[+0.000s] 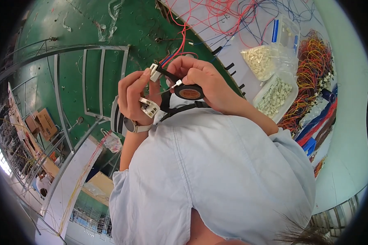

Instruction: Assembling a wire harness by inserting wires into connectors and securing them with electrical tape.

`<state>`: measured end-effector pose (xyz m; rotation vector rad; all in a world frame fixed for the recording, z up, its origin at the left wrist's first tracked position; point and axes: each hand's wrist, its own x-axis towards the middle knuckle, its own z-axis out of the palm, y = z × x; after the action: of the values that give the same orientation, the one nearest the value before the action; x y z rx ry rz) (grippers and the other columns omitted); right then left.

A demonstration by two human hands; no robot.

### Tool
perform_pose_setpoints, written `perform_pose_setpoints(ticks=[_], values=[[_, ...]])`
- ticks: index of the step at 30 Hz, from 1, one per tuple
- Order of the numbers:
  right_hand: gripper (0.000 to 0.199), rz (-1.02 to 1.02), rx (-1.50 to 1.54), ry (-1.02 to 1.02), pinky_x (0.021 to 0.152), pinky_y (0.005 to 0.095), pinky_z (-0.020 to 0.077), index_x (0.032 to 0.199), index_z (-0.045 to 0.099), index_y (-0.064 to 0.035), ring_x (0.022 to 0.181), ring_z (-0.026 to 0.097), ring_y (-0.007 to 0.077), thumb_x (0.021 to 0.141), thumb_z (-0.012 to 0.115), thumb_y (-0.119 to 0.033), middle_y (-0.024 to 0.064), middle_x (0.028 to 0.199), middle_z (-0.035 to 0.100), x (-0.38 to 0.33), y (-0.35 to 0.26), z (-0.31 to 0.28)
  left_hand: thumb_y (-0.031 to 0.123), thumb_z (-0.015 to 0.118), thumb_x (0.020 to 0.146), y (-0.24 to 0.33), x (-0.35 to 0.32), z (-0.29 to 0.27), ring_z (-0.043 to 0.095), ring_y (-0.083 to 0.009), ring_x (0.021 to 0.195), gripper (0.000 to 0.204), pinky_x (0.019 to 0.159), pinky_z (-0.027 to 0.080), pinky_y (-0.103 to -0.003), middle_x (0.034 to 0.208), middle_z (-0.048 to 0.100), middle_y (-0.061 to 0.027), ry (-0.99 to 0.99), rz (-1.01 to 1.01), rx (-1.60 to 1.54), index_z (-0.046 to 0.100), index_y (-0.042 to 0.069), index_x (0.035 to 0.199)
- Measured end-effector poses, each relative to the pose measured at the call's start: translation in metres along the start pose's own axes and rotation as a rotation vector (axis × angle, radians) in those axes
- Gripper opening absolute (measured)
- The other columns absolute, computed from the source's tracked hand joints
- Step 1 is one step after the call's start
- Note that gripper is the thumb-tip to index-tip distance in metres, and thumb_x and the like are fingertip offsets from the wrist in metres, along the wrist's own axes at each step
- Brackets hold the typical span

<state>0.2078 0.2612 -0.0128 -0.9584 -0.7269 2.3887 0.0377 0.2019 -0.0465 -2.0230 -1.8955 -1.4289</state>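
- Left hand (133, 94) raised in front of the chest, fingers closed around a wire harness, with a white plastic connector (154, 72) pinched between thumb and forefinger at the top.
- Second white connector block (149, 107) resting against the left palm, just below the first.
- Wristwatch (131, 126) with a pale strap on the left wrist.
- Right hand (204, 83) just to the right, close to the left, fingers curled over a roll of black electrical tape (189, 92); strip of black tape (166, 74) stretched from the roll to the upper connector.
- Red, blue and black wires (176, 52) running from the connector away toward the far work board.
- Black-wrapped cable (180, 109) looping below both hands, near the light blue shirt (216, 171).
- White work board (241, 49) far right, strewn with red and blue wires.
- Clear bag of small white connectors (261, 60) on the board, with a tray of larger white connectors (274, 97) just nearer.
- Bundles of red, orange and yellow wires (315, 77) at the far right edge.
- Green floor (90, 49) with a grey metal frame (86, 81) on the left.
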Motion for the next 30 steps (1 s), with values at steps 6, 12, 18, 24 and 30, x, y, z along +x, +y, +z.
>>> perform_pose_setpoints(ticks=[6, 12, 18, 24, 30], values=[[0.013, -0.043, -0.034, 0.056, 0.067, 0.0182, 0.0424, 0.094, 0.058, -0.0038, 0.078, 0.055, 0.0056, 0.091, 0.056, -0.016, 0.0011, 0.088, 0.059, 0.008, 0.007, 0.009, 0.003, 0.075, 0.077, -0.001, 0.001, 0.002, 0.042, -0.003, 0.051, 0.019, 0.043, 0.032, -0.018, 0.091, 0.062, -0.0078, 0.042, -0.085, -0.051, 0.064, 0.006, 0.092], [0.014, -0.067, -0.11, 0.145, 0.057, 0.0167, 0.0383, 0.089, 0.06, -0.0044, 0.07, 0.052, 0.0027, 0.091, 0.059, -0.018, -0.0006, 0.079, 0.058, 0.014, 0.011, 0.011, 0.002, 0.074, 0.077, 0.004, 0.002, 0.005, 0.048, -0.0038, 0.055, 0.017, 0.046, 0.036, -0.018, 0.088, 0.062, -0.0062, 0.042, -0.32, -0.232, 0.066, 0.002, 0.091], [0.014, -0.06, -0.001, 0.152, 0.052, 0.0164, 0.0321, 0.089, 0.061, -0.0033, 0.059, 0.046, 0.0019, 0.089, 0.059, -0.017, 0.0004, 0.075, 0.06, 0.03, 0.027, -0.006, 0.007, 0.071, 0.082, -0.002, -0.001, 0.005, 0.054, -0.0031, 0.064, 0.013, 0.055, 0.041, -0.018, 0.082, 0.064, -0.0027, -0.196, -0.73, -0.473, 0.064, -0.002, 0.088], [0.013, -0.063, 0.008, 0.201, 0.049, 0.0171, 0.0313, 0.089, 0.062, -0.0026, 0.055, 0.044, 0.0023, 0.088, 0.06, -0.016, 0.0014, 0.073, 0.059, 0.035, 0.042, -0.008, 0.01, 0.064, 0.087, 0.0, 0.016, 0.002, 0.055, -0.0036, 0.065, 0.014, 0.056, 0.043, -0.02, 0.071, 0.064, -0.0015, -0.393, -0.796, -0.42, 0.064, -0.004, 0.086], [0.011, -0.134, 0.074, 0.24, 0.049, 0.0181, 0.0329, 0.088, 0.063, -0.0014, 0.056, 0.047, 0.0032, 0.086, 0.062, -0.013, 0.0016, 0.073, 0.06, 0.029, 0.038, -0.006, 0.01, 0.062, 0.088, 0.002, 0.008, 0.009, 0.053, -0.0043, 0.064, 0.015, 0.056, 0.043, -0.021, 0.071, 0.063, -0.0023, -0.314, -0.797, -0.51, 0.063, -0.005, 0.084]])
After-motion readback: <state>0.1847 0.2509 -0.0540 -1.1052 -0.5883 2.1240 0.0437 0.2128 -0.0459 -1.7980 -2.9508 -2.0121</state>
